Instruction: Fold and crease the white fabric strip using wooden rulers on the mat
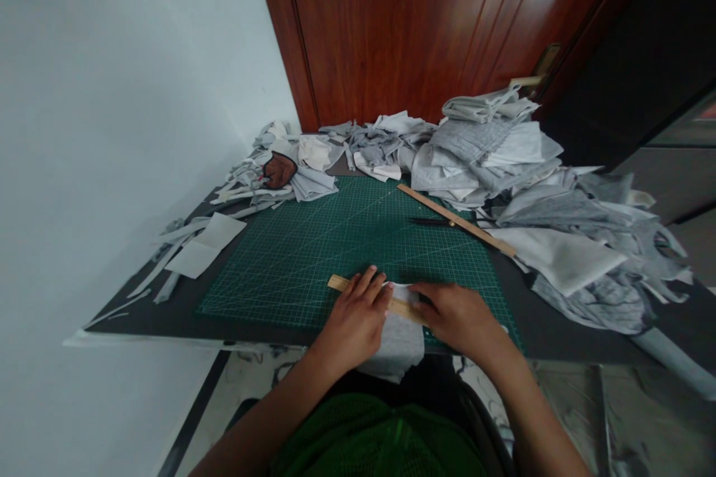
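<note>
1. Light grey fabric piece (401, 346) overhangs the near edge of the black table (564, 340);
2. my left hand (358, 317) lies flat, open, on the yellow wooden ruler (407, 310) across it; my right hand (456, 314) curls there, grip I cannot tell;
3. green gridded cutting mat (318, 238) extends beyond.

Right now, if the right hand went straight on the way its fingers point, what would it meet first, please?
Probably the left hand, just across the grey cloth, though depth is unclear.

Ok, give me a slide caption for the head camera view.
Left hand on a ruler across gray cloth, right hand at the ruler's end, over a green mat.
</note>
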`<state>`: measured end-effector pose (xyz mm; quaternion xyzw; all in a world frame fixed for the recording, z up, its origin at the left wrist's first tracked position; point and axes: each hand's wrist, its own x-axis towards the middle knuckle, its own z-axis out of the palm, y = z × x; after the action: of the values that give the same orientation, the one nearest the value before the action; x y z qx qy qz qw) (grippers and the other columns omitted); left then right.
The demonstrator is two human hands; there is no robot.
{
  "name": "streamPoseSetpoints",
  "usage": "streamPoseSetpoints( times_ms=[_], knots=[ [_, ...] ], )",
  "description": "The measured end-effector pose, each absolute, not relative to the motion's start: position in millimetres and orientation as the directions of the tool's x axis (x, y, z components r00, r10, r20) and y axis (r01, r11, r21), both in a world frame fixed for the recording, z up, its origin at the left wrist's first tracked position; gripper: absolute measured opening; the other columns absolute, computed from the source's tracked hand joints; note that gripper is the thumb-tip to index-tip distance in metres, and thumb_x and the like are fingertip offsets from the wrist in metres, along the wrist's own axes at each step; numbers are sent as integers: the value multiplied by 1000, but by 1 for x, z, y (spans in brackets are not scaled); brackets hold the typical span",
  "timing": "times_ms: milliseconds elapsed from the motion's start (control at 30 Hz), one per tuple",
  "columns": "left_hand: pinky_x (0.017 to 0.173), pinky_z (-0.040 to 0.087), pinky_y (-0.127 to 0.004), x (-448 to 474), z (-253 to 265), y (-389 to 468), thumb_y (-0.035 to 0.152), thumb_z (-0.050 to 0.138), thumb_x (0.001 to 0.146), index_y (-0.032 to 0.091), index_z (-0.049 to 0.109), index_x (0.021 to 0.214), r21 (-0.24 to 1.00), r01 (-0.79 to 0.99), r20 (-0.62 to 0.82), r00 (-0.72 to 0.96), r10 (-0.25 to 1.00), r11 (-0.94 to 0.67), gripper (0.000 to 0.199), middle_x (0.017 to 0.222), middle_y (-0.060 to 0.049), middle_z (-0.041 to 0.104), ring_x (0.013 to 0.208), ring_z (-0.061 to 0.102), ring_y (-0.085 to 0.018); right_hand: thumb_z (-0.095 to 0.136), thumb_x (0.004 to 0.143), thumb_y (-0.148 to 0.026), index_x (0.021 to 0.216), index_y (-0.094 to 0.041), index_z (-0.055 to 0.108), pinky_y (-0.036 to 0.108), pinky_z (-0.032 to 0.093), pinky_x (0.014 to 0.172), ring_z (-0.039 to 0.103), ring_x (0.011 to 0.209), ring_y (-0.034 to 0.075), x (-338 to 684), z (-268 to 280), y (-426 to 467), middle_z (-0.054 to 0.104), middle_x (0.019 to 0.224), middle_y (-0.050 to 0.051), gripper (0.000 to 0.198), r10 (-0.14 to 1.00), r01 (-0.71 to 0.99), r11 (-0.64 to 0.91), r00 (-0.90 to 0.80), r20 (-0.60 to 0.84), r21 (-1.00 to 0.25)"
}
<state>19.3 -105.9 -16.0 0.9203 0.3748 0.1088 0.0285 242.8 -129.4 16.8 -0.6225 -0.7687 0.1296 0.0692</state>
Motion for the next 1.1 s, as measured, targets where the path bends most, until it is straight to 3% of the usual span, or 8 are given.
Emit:
streamPoseSetpoints(
  times_ms=[167, 300, 400, 533, 633, 767, 933, 1100],
  knots=[
    [117, 41, -51, 33, -13, -113, 16, 55, 98, 11, 62, 137, 52, 766, 244, 612, 752, -641, 40, 146, -17, 58, 145, 44, -35, 47, 104, -23, 124, -26, 73, 28, 49, 77, 76, 94, 22, 245, 5, -120, 81, 106, 7, 33, 969, 922, 242, -243, 35, -303],
    [98, 52, -48, 40, -7, -117, 24, 62, 99, 13, 71, 119, 51, 828, 258, 529, 808, -558, 25, 123, -14, 67, 122, 59, -32, 49, 104, -24, 119, -26, 74, 28, 49, 84, 74, 101, 22, 254, -8, -112, 80, 111, 6, 29, 968, 890, 251, -237, 84, -381],
    [88, 54, -47, 40, -5, -117, 31, 66, 98, 13, 72, 115, 61, 875, 244, 454, 857, -481, 25, 110, -11, 70, 108, 62, -31, 52, 104, -25, 104, -25, 74, 27, 47, 81, 73, 97, 22, 254, -12, -108, 79, 104, 5, 23, 978, 889, 209, -183, 102, -408],
    [81, 52, -47, 38, -6, -118, 34, 70, 96, 12, 72, 118, 40, 900, 259, 411, 874, -435, 32, 104, -10, 71, 102, 62, -30, 51, 103, -23, 99, -24, 70, 27, 43, 71, 72, 86, 21, 248, -11, -108, 78, 96, 4, 20, 990, 927, 129, -99, 102, -351],
    [79, 51, -46, 40, -10, -120, 31, 69, 97, 13, 73, 118, 20, 890, 282, 431, 857, -455, 27, 107, -9, 73, 100, 63, -29, 50, 103, -20, 104, -23, 68, 27, 41, 68, 72, 82, 21, 246, -11, -109, 77, 93, 5, 18, 990, 940, 127, -101, 97, -317],
    [80, 52, -44, 45, -15, -122, 16, 65, 97, 14, 73, 118, -26, 859, 289, 497, 818, -512, 22, 115, -9, 73, 100, 64, -28, 51, 105, -25, 124, -24, 65, 28, 44, 76, 73, 91, 21, 252, -14, -107, 77, 108, 6, 24, 967, 895, 252, -215, 138, -368],
    [88, 52, -43, 40, -13, -118, 7, 61, 94, 12, 69, 123, -32, 749, 240, 648, 723, -662, 30, 122, -9, 72, 109, 64, -26, 49, 106, -25, 102, -24, 70, 28, 40, 72, 71, 88, 20, 253, -5, -113, 75, 95, 4, 21, 958, 889, 286, -278, 76, -356],
    [93, 50, -41, 29, -11, -123, 5, 62, 90, 17, 67, 122, 38, 651, 215, 735, 643, -758, 34, 125, -6, 72, 114, 63, -25, 52, 102, -20, 93, -21, 65, 30, 28, 59, 70, 73, 20, 244, 8, -129, 75, 82, 5, 16, 979, 961, 177, -194, -65, -215]
  ],
)
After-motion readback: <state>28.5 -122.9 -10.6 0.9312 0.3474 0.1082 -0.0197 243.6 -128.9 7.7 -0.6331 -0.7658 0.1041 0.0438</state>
